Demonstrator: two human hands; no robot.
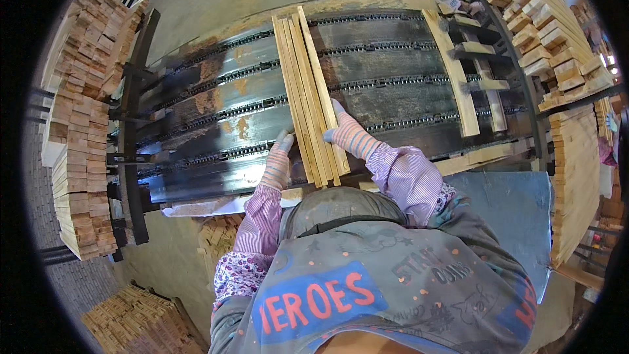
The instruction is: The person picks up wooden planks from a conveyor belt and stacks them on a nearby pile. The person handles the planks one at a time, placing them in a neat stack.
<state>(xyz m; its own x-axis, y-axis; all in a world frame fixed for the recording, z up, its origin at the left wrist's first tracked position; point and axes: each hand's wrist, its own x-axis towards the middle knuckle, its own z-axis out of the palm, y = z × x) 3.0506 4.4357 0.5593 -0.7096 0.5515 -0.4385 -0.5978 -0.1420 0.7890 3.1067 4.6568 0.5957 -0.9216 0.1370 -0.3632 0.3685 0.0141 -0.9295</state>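
Several long, pale wooden strips (298, 101) lie side by side, pointing away from me, across a dark metal chain conveyor table (393, 62). The rightmost strip (316, 65) leans slightly apart from the others at its far end. My right hand (347, 132), in a striped glove, grips that strip near its close end, thumb over the top and fingers along the right edge. On the left side, my left hand (278, 157) in a matching glove has its fingers stretched out beside the strips. Whether they touch the wood I cannot tell.
Chains (242, 151) run crosswise over the table. A separate board (452, 72) lies at the table's right. Tall stacks of cut timber stand left (78, 164) and right (573, 183), behind dark metal frames. A grey-blue panel (508, 216) is near my right; another wood stack (141, 318) sits lower left.
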